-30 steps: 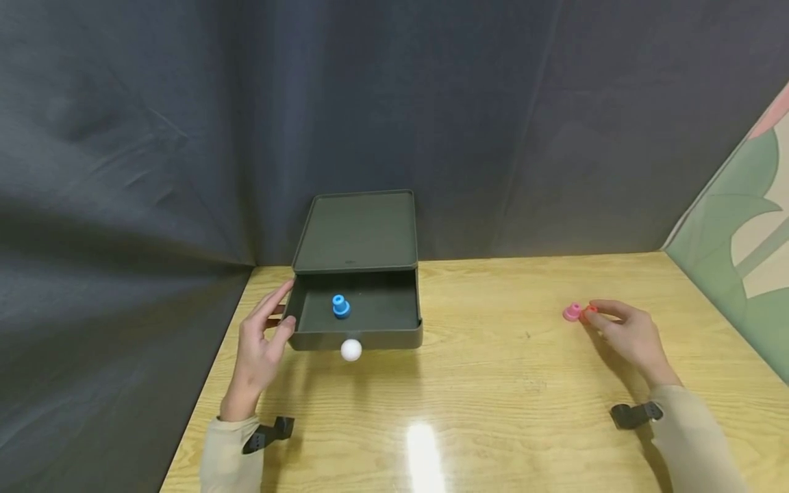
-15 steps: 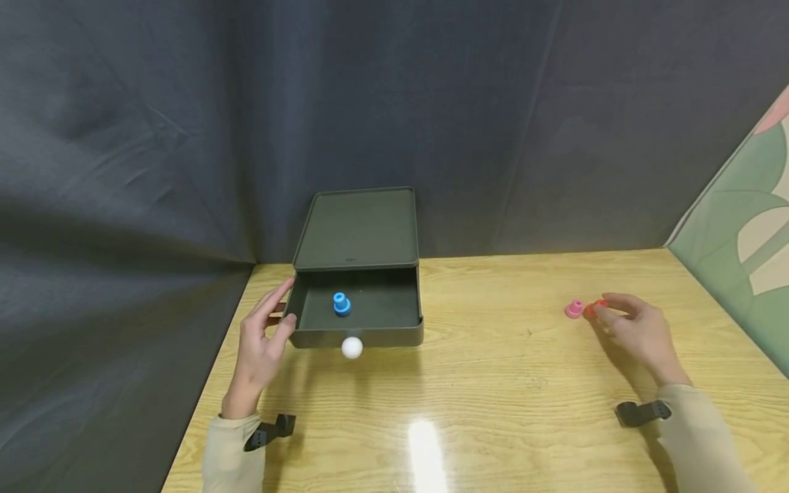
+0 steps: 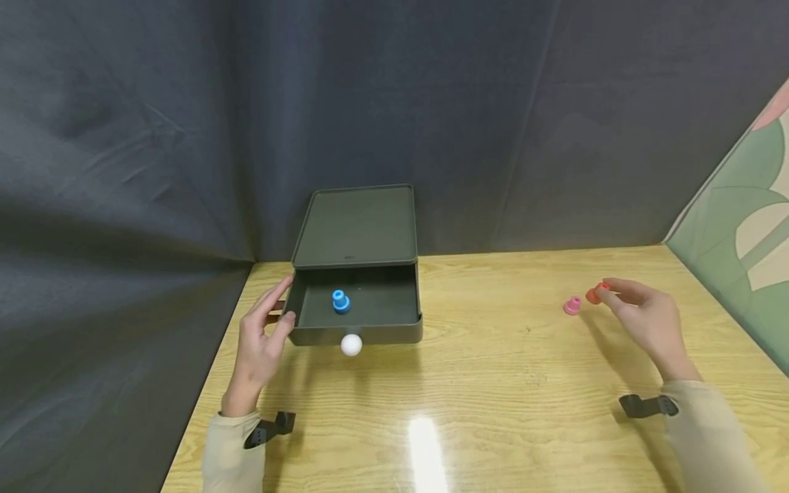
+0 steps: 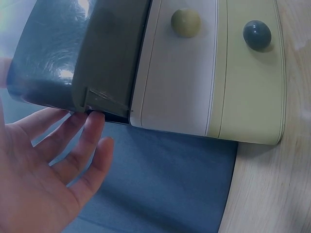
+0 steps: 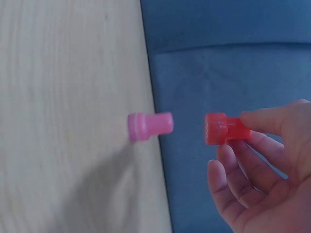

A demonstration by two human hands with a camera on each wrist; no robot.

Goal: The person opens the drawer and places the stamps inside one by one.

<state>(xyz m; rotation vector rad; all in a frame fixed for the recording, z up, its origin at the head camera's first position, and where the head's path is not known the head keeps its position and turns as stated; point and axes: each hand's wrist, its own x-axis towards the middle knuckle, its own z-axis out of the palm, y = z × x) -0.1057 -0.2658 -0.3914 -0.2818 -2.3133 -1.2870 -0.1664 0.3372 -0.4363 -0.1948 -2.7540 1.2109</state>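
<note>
My right hand (image 3: 650, 322) pinches a small red stamp (image 5: 218, 128) between thumb and fingers, above the table at the right. Below and left of it, a pink stamp (image 3: 572, 305) stands upright on the tabletop. At the left, the dark grey top drawer (image 3: 394, 334) of a small drawer cabinet (image 3: 364, 226) is pulled out, its white knob (image 3: 351, 345) facing me. Inside stands a blue stamp (image 3: 341, 302). My left hand (image 3: 259, 349) touches the drawer's left side, fingers fairly straight and thumb near the front corner.
In the left wrist view, a pale middle drawer (image 4: 182, 82) and a yellowish lower drawer (image 4: 250, 92) are closed, each with a round knob. Dark curtain (image 3: 468, 123) hangs behind the wooden table (image 3: 493, 411). A patterned panel (image 3: 761, 246) borders the right side.
My right hand has lifted the red stamp off the table, moving it up and slightly right, away from the pink one. The left hand and drawer stay in place.
</note>
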